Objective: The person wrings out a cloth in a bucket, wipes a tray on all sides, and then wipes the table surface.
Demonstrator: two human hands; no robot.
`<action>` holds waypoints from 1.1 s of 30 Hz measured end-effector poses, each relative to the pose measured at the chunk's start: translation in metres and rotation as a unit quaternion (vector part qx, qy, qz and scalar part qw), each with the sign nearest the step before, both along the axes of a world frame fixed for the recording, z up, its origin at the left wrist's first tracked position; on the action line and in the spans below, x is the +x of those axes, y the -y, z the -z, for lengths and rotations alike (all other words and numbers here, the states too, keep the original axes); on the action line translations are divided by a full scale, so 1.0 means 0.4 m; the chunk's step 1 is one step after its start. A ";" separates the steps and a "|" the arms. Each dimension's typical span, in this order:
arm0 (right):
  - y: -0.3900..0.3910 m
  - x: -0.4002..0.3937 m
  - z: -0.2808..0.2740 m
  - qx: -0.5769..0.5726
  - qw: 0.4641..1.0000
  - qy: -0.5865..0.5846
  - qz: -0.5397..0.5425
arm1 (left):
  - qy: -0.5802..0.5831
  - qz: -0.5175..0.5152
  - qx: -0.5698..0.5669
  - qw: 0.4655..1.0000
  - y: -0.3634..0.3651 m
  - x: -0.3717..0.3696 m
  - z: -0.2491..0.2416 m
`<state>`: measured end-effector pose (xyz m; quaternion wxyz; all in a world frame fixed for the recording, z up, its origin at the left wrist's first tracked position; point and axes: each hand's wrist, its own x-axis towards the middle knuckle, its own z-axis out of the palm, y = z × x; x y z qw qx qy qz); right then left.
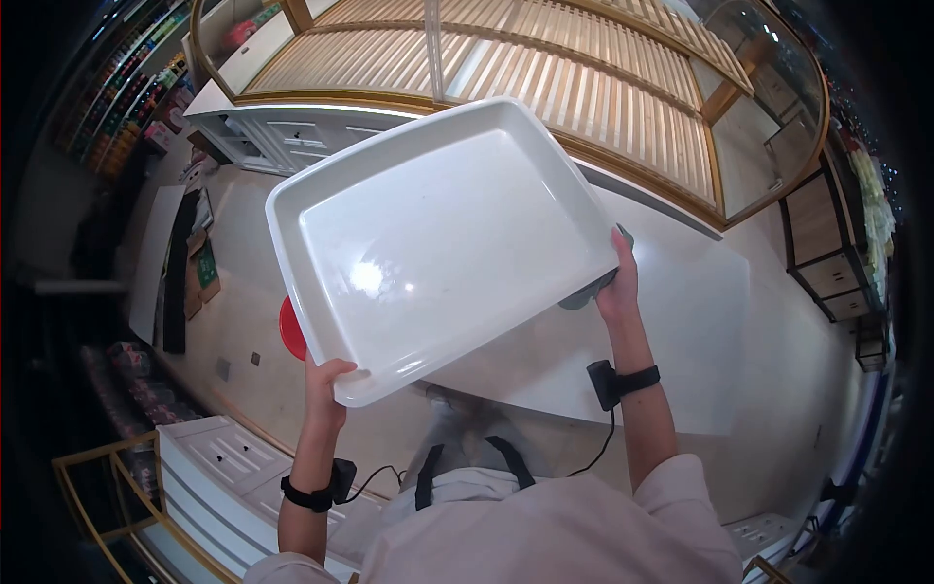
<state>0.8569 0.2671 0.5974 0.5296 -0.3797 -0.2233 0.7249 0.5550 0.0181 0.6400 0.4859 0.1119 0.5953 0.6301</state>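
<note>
A white rectangular plastic tray (448, 243) with raised walls is held up in front of me, tilted, its inside facing me and bare. My left hand (324, 383) grips its near left corner, thumb over the rim. My right hand (618, 282) is closed on the right edge, fingers mostly hidden behind it. Something dark grey and soft-looking, like a cloth (588, 292), shows beneath the tray beside my right hand. I cannot tell whether that hand holds it too.
A white table (681, 341) lies below on the right. Ahead stands a display case with wooden slatted shelves (584, 88) and glass. Part of a red round thing (291, 328) shows left of the tray. White drawer cabinets (229, 457) stand at lower left, flattened cardboard (199, 273) at far left.
</note>
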 end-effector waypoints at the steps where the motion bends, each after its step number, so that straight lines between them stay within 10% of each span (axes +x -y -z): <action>1: 0.003 -0.008 -0.004 -0.007 1.000 -0.014 0.001 | -0.003 -0.011 0.000 1.000 0.004 -0.004 0.004; 10: 0.023 0.102 -0.027 -0.001 0.983 0.169 -0.069 | -0.032 -0.057 0.006 0.998 0.084 -0.067 0.046; 18: 0.104 -0.097 -0.372 0.161 0.977 0.088 -0.110 | -0.042 -0.035 0.011 0.998 0.101 -0.045 0.072; 24: 0.078 -0.224 -0.363 0.150 0.958 0.145 -0.196 | -0.025 0.000 0.018 1.000 0.112 0.004 0.101; 28: 0.060 -0.177 -0.264 0.175 0.776 0.405 -0.450 | 0.000 0.002 0.016 1.000 0.135 0.020 0.114; 33: 0.094 -0.169 -0.183 0.119 0.756 0.435 -0.475 | 0.013 0.005 0.027 1.000 0.139 0.031 0.112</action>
